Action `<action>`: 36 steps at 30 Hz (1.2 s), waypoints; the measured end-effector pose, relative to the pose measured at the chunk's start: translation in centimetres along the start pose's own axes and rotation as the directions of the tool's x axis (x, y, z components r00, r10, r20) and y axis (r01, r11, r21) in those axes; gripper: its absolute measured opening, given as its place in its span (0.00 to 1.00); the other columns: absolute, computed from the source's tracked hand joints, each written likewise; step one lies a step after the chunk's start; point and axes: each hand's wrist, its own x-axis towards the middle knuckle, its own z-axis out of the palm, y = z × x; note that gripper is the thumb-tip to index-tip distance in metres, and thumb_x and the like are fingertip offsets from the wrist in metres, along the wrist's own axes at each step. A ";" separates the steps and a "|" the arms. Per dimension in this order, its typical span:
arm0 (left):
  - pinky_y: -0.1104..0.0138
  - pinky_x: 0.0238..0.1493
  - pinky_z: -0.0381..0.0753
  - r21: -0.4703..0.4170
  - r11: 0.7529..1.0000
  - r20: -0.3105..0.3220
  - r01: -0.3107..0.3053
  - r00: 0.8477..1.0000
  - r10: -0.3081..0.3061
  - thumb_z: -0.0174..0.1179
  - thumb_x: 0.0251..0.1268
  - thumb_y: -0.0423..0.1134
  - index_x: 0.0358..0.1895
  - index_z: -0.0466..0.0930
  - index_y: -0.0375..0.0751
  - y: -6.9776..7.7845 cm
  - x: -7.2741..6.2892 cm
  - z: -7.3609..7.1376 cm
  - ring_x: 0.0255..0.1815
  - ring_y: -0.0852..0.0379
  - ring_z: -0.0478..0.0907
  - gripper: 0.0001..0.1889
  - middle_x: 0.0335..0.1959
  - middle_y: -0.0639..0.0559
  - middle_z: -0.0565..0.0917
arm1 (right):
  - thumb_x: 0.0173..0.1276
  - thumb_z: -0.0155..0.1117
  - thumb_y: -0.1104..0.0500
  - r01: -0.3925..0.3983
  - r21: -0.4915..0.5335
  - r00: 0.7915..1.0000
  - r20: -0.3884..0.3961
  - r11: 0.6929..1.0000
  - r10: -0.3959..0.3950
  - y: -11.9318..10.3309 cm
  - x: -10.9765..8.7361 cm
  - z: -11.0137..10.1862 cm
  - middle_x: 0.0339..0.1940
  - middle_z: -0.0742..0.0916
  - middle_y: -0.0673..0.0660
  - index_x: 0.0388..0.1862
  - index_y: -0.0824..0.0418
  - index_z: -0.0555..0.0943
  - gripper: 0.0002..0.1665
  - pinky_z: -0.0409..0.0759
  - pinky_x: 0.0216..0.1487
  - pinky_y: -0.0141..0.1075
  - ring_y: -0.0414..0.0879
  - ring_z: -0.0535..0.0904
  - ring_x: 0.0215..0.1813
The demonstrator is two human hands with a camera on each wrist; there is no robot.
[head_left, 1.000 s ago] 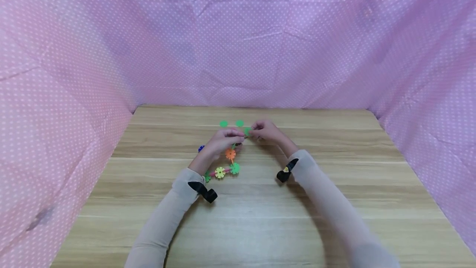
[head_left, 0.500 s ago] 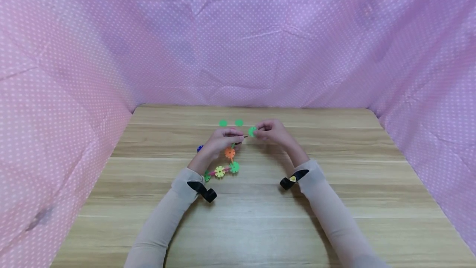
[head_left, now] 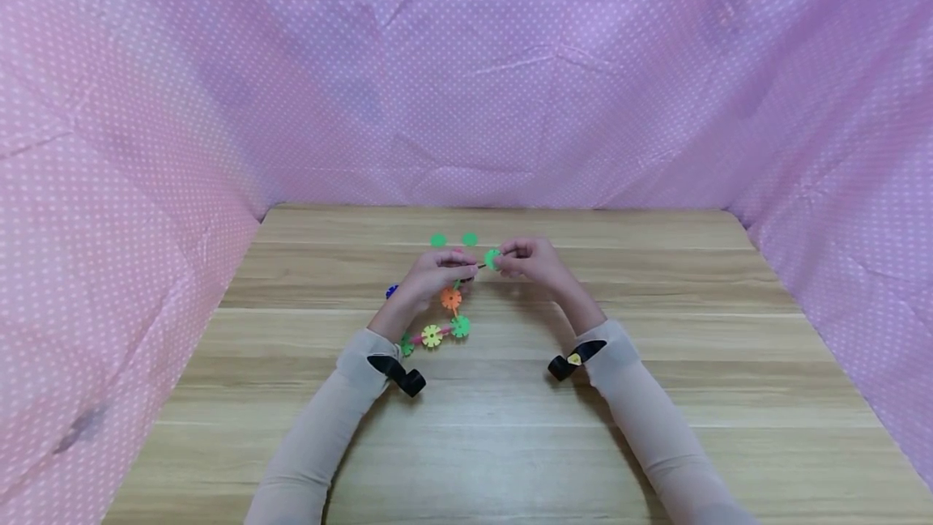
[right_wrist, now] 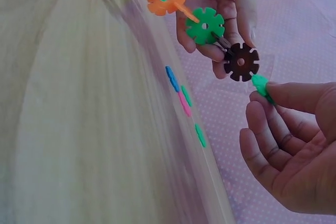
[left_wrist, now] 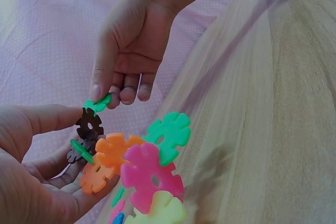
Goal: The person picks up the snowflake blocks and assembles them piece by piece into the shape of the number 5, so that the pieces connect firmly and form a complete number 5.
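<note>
My left hand [head_left: 432, 275] holds a chain of notched plastic snowflake discs near one end, its thumb and fingers on a brown disc [right_wrist: 241, 62]. Between thumb and finger, my right hand [head_left: 535, 260] pinches a loose-ended green disc [right_wrist: 260, 86]. The rim of that green disc meets the brown disc's edge in both wrist views; how deep the slots engage cannot be told. From the left hand the chain runs toward the body through an orange disc [head_left: 451, 299], another green disc [head_left: 460, 326] and a yellow disc [head_left: 432, 336]. The left forearm hides part of the chain.
Two flat green discs, one left [head_left: 438, 240] and one right [head_left: 470, 239], lie beyond the hands on the wooden table [head_left: 496, 444]. A pink disc [head_left: 457, 250] shows near the left fingers. A blue disc [head_left: 392, 291] appears left of the left wrist. Pink dotted cloth [head_left: 466, 104] surrounds the table.
My right hand drew the green disc rightward, away from the left hand, then brought it slightly back left against the brown disc. The left hand has stayed nearly still.
</note>
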 end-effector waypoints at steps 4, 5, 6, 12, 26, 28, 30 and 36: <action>0.65 0.48 0.85 0.002 1.000 0.007 -0.004 1.000 0.004 0.66 0.70 0.38 0.59 0.81 0.31 0.1 -0.1 0.0 0.47 0.48 0.83 0.19 0.53 0.33 0.84 | 0.70 0.68 0.65 -0.010 0.027 1.000 -0.014 1.000 0.010 -0.2 -0.1 0.2 0.29 0.88 0.47 0.49 0.75 0.81 0.15 0.87 0.52 0.51 0.39 0.85 0.33; 0.65 0.48 0.85 0.002 1.000 0.008 -0.006 1.000 0.006 0.66 0.70 0.38 0.58 0.81 0.31 0.1 -0.1 0.1 0.46 0.49 0.83 0.18 0.52 0.35 0.84 | 0.70 0.68 0.65 -0.010 0.035 1.000 -0.017 0.999 0.011 -0.2 -0.2 0.3 0.29 0.88 0.47 0.49 0.76 0.80 0.15 0.87 0.53 0.51 0.39 0.85 0.32; 0.65 0.48 0.84 0.009 1.000 0.004 -0.009 1.000 0.009 0.66 0.70 0.38 0.57 0.82 0.32 0.1 -0.1 0.1 0.46 0.50 0.82 0.18 0.51 0.36 0.85 | 0.70 0.68 0.66 -0.011 0.042 1.000 -0.019 0.999 0.012 -0.3 -0.2 0.4 0.29 0.88 0.46 0.49 0.76 0.80 0.15 0.87 0.53 0.52 0.39 0.85 0.32; 0.66 0.56 0.82 0.056 0.998 -0.037 -0.012 0.999 0.014 0.68 0.67 0.41 0.55 0.85 0.39 0.0 -0.1 -0.1 0.50 0.58 0.81 0.16 0.53 0.50 0.84 | 0.69 0.68 0.66 0.009 0.042 0.999 -0.037 0.999 -0.008 -0.1 -0.1 0.8 0.28 0.87 0.47 0.47 0.76 0.81 0.14 0.88 0.51 0.50 0.41 0.85 0.32; 0.53 0.64 0.82 0.004 1.000 -0.069 -0.023 0.997 0.024 0.70 0.65 0.35 0.55 0.85 0.34 0.0 0.0 0.1 0.43 0.59 0.86 0.16 0.52 0.46 0.86 | 0.68 0.69 0.67 -0.004 0.091 0.998 -0.057 0.996 0.010 0.8 0.1 1.3 0.25 0.88 0.46 0.38 0.69 0.83 0.05 0.89 0.45 0.44 0.41 0.84 0.30; 0.54 0.64 0.82 0.001 1.000 -0.070 -0.014 0.997 0.014 0.70 0.65 0.35 0.55 0.85 0.34 -0.1 0.1 0.1 0.44 0.59 0.86 0.17 0.52 0.46 0.86 | 0.68 0.69 0.67 -0.007 0.102 0.999 -0.044 0.995 0.012 0.9 0.2 1.3 0.25 0.88 0.46 0.39 0.70 0.82 0.06 0.89 0.45 0.44 0.41 0.84 0.30; 0.55 0.64 0.82 0.009 1.000 -0.071 -0.002 0.997 0.002 0.69 0.65 0.34 0.56 0.85 0.35 0.0 0.0 0.1 0.45 0.59 0.86 0.17 0.52 0.47 0.86 | 0.68 0.69 0.67 -0.011 0.114 1.000 -0.027 0.993 0.014 1.0 0.2 1.2 0.25 0.88 0.47 0.40 0.72 0.82 0.07 0.90 0.45 0.43 0.41 0.85 0.31; 0.59 0.61 0.83 0.050 0.999 -0.067 0.015 0.998 -0.012 0.71 0.64 0.36 0.54 0.87 0.39 0.1 -0.1 0.1 0.49 0.57 0.84 0.16 0.54 0.47 0.86 | 0.69 0.69 0.66 -0.014 0.123 1.000 0.023 0.992 0.012 1.3 0.3 0.7 0.27 0.89 0.47 0.41 0.71 0.82 0.07 0.89 0.44 0.40 0.44 0.86 0.32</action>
